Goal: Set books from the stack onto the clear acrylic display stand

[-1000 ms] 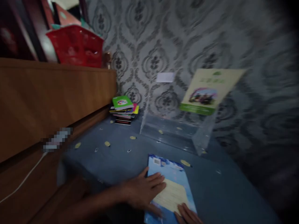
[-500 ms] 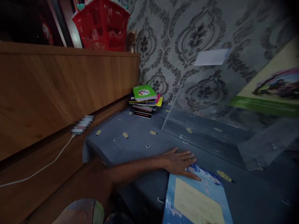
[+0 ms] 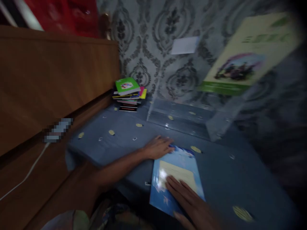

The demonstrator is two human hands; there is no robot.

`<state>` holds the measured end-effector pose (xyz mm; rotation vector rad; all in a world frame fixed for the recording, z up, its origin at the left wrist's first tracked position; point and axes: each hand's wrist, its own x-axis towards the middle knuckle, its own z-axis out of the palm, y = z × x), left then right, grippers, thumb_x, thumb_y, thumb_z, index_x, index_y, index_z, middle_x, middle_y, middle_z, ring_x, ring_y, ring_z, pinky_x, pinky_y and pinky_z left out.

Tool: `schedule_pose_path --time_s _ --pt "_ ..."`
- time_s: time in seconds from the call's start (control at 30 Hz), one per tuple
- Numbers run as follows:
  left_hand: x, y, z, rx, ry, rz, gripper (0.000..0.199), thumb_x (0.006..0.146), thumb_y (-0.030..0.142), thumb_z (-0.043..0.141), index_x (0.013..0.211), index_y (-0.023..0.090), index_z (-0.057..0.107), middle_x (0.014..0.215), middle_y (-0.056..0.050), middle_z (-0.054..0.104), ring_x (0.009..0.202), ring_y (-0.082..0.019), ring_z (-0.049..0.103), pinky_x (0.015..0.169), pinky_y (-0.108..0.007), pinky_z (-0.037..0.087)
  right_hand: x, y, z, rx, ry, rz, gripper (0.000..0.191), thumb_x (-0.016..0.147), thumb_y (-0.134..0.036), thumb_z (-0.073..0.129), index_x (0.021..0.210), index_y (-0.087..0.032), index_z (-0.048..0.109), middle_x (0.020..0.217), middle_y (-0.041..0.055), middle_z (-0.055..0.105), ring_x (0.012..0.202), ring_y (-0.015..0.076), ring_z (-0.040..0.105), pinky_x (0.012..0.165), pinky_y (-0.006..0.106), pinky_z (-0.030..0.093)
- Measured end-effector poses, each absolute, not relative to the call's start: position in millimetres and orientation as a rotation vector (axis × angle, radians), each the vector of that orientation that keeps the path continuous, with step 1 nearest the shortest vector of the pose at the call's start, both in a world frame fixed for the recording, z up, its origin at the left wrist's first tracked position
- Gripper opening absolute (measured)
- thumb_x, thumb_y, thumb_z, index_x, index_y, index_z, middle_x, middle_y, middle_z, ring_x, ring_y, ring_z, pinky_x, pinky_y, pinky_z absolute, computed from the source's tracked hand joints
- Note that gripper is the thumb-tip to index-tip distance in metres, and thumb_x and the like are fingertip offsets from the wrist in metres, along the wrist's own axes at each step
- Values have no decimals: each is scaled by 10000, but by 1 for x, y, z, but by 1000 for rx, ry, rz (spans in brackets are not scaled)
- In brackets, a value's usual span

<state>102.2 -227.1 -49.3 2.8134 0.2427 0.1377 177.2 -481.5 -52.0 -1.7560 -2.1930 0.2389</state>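
A blue book (image 3: 159,191) with a pale yellow panel lies on the dark blue tablecloth (image 3: 129,150) near the front edge. My left hand (image 3: 159,147) rests at the book's upper left corner, fingers stretched out and slightly blurred. Across the lower part of the cover lies my right hand (image 3: 185,195), flat with the fingers extended over the yellow panel. Neither hand grips anything. Its palm side is hidden, so how firmly the right hand presses is not visible.
A clear acrylic stand (image 3: 177,126) is behind the book, with a cream and green book (image 3: 240,64) upright on its right. Stacked books (image 3: 127,86) sit at the back left corner. A wooden cabinet (image 3: 57,73) lines the left, with a white cable (image 3: 31,172) and a red basket (image 3: 72,16).
My right hand has come into view onto the book's cover. My left hand stays by the book's top corner. The view has shifted, so the scene sits further left and more of the book shows.
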Motion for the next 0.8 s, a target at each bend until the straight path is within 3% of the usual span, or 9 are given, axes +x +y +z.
schedule_pose_path --time_s 0.1,0.23,0.43,0.57,0.8 --pt "104 -226 -57 2799 220 204 416 1074 341 273 1391 216 513 1555 -85 467 1485 -191 356 1233 -452 212 165 -453 -33 -1748 -2214 389 616 1029 -398 489 1591 -308 254 1616 22 351 1479 236 361 1231 447 343" --pt "107 -222 -65 2758 224 316 474 1063 362 279 1470 157 413 1509 -142 513 1462 -197 399 1224 -453 247 176 -428 -32 -1682 -2255 494 563 1040 -370 481 1566 -225 341 1611 76 365 1501 197 317 1270 421 239" --pt "107 -222 -65 2772 188 364 489 1053 312 237 1462 101 403 1492 -176 522 1440 -206 433 1217 -473 265 201 -421 -44 -1813 -2141 404 589 1049 -433 421 1578 -201 305 1640 100 299 1530 225 238 1275 464 210" --pt "108 -222 -64 2784 198 364 482 1052 310 229 1469 130 391 1486 -155 536 1427 -198 452 1214 -479 275 227 -413 -53 -1890 -1980 293 587 1053 -421 392 1587 -202 284 1636 108 305 1529 251 246 1257 519 248" --pt "109 -224 -64 2845 222 319 526 1063 361 207 1486 96 374 1502 -160 516 1440 -208 434 1226 -467 250 260 -408 -65 -2004 -1697 220 574 1061 -464 292 1540 -164 395 1607 139 365 1519 263 276 1249 551 223"
